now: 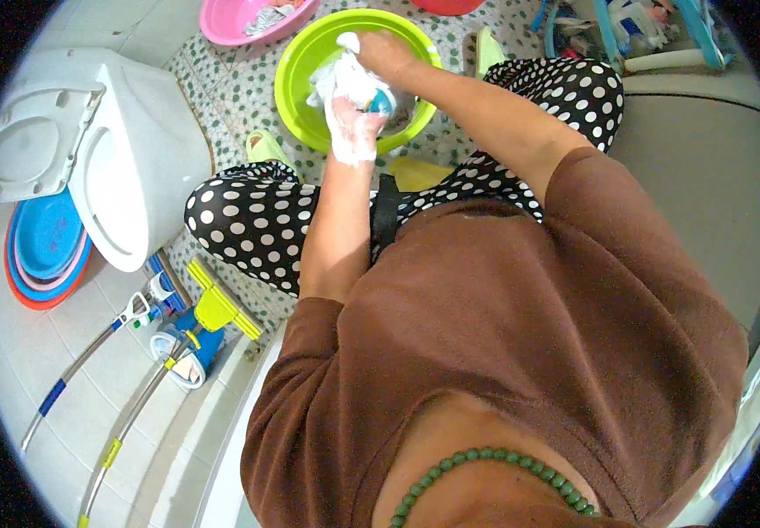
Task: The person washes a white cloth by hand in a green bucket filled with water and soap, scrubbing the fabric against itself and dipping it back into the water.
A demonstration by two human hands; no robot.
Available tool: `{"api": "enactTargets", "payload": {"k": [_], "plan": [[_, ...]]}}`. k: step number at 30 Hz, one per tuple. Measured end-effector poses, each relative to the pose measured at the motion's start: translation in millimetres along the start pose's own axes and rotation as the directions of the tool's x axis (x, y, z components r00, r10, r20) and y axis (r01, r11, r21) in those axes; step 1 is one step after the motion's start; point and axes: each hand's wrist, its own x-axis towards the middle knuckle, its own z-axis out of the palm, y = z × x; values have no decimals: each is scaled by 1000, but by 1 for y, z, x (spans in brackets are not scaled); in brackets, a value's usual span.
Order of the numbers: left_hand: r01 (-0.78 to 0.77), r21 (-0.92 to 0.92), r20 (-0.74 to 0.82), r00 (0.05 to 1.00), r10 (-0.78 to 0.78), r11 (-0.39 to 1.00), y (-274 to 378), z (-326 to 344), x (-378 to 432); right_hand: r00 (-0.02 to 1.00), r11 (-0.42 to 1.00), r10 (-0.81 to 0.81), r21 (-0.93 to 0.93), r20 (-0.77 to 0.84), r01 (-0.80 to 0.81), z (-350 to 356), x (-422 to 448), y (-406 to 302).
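Observation:
A lime-green plastic basin (pixel 290 109) stands on the floor between my feet. Both hands are over it, working at a white wet cloth (pixel 347 78). My left hand (pixel 355 125) is coated in white suds to the wrist and grips the near part of the cloth. At its fingers shows a blue and white patch (pixel 380 102); I cannot tell whether this is a print on the cloth or a separate item. My right hand (pixel 386 54) holds the far side of the cloth, its fingers partly hidden. Some dark water shows at the basin's right.
A pink basin (pixel 221 26) with laundry sits beyond, beside a red basin (pixel 449 5). At left are a white toilet (pixel 168 132), nested basins (pixel 50 231), a yellow sponge mop (pixel 218 307) and a blue bucket (pixel 211 343). A blue-framed rack (pixel 607 33) stands far right.

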Motion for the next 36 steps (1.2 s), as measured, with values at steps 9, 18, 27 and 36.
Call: {"api": "enactTargets", "payload": {"k": [9, 18, 27, 36], "plan": [[-95, 112, -24, 995, 98, 989, -3, -36, 6, 994, 988, -93, 119, -49, 98, 14, -67, -16], [67, -122, -41, 997, -73, 990, 10, -24, 12, 961, 961, -275, 10, -22, 275, 8, -93, -51], [126, -147, -37, 991, -132, 981, 5, -15, 7, 987, 1000, 3, 24, -161, 1, 20, -23, 5], [-85, -1, 58, 995, 85, 996, 8, -66, 21, 970, 972, -213, 74, -118, 222, 19, -95, -51]]}}
